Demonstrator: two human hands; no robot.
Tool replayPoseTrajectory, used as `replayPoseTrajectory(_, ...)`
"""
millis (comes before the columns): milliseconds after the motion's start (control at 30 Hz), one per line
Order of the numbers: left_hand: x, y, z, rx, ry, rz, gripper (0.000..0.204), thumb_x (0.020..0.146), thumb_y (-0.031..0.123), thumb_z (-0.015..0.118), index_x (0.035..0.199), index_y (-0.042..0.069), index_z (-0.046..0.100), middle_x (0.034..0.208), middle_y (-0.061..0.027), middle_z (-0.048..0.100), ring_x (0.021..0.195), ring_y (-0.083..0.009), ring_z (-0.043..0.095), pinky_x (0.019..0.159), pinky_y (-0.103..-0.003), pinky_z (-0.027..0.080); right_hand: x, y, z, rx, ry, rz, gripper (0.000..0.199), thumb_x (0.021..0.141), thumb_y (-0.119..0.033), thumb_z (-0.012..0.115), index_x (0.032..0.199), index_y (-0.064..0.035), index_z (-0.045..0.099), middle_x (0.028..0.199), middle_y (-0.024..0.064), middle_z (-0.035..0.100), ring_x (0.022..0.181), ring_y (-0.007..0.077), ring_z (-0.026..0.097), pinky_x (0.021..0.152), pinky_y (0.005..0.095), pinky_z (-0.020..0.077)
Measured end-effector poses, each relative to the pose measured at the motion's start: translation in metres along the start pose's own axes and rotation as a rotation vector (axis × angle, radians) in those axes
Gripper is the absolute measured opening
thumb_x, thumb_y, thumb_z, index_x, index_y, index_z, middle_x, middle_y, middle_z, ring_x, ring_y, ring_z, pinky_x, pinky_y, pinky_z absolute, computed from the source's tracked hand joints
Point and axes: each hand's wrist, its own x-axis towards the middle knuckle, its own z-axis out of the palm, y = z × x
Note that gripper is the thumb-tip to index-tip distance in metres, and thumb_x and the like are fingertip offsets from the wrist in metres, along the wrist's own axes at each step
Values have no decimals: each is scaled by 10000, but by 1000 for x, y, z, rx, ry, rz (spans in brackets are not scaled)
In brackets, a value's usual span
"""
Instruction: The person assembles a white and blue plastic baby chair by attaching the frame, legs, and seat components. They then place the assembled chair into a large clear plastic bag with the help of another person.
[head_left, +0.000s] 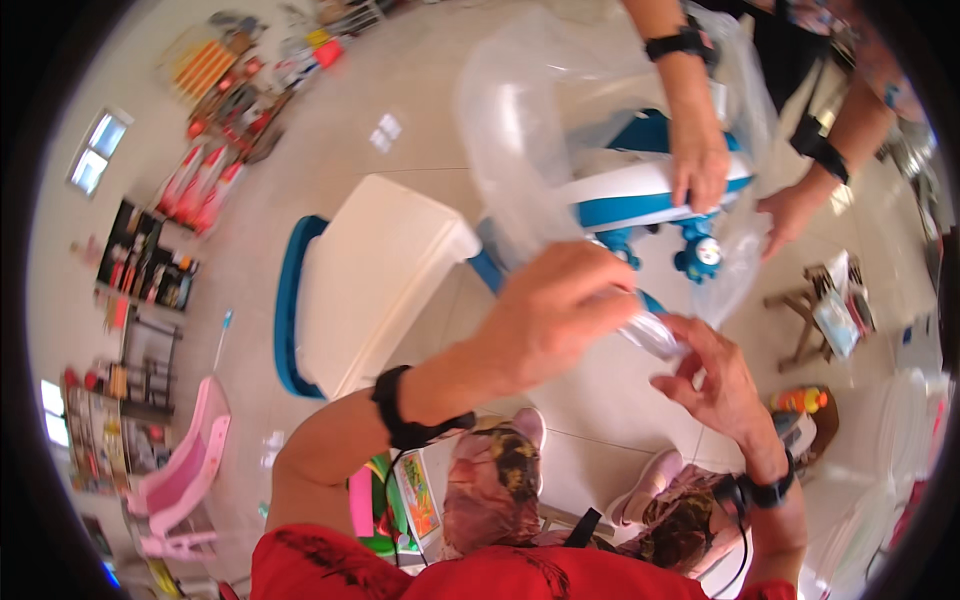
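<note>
My left hand (565, 310) is closed, its fingers pinching a gathered piece of clear plastic bag (652, 337). Close by, my right hand (712, 385) has thumb and fingers apart, with a fingertip at the end of that gathered plastic. Beyond my hands lies a blue-and-white plastic piece (640, 195) with blue caster wheels (698, 258), partly inside a large clear bag (515, 130). A co-worker's hand (700, 165) presses on this piece from above, and their other hand (795, 212) is at the bag's side.
At my left stands a white plastic part with a blue rim (380, 280). A small wooden stool (805, 325) with packets on it is at the right, near an orange bottle (800, 400). A pink slide (190, 455) and loaded shelves (150, 260) line the left.
</note>
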Motion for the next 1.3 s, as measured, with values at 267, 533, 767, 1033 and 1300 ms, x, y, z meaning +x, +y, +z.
replayPoseTrajectory(267, -190, -94, -142, 837, 136, -668, 640, 824, 146, 768, 1405, 28, 528, 1426, -220, 544, 1341, -411, 493, 1136, -493, 374, -21, -10, 28, -314, 155, 74, 684, 794, -83, 811, 1415, -81, 524, 1203, 151, 666, 835, 372, 697, 695, 435, 576)
replayPoseTrajectory(533, -437, -137, -220, 656, 83, -1402, 926, 736, 299, 799, 1449, -99, 362, 1294, -363, 589, 1172, -473, 614, 981, -473, 509, 2, 29, 73, -467, 234, -14, 557, 857, -119, 741, 1364, -113, 513, 1180, 144, 635, 835, 400, 682, 697, 472, 575)
replayPoseTrajectory(767, -431, -110, -234, 519, 358, -1742, 350, 830, 152, 592, 1050, -115, 644, 989, -262, 689, 839, -406, 658, 754, -477, 512, 28, -3, 47, -152, 714, -384, 277, 869, 98, 636, 1091, -62, 678, 1010, 103, 687, 763, 285, 694, 657, 364, 565)
replayPoseTrajectory(1033, -394, -109, -310, 834, 606, -1452, 428, 869, 227, 664, 1207, -34, 628, 1087, -222, 716, 986, -424, 686, 903, -476, 534, 38, -21, 39, -95, 885, -438, 229, 841, 146, 636, 982, -33, 658, 1062, 103, 688, 812, 263, 681, 695, 327, 548)
replayPoseTrajectory(1300, -112, -36, -241, -298, 1043, -750, 310, 942, 136, 737, 1185, 6, 594, 963, -74, 679, 843, -165, 673, 731, -320, 578, 30, -5, 41, -232, 818, -275, 369, 854, 31, 700, 1206, -55, 629, 1412, 138, 550, 1032, 306, 669, 813, 369, 574)
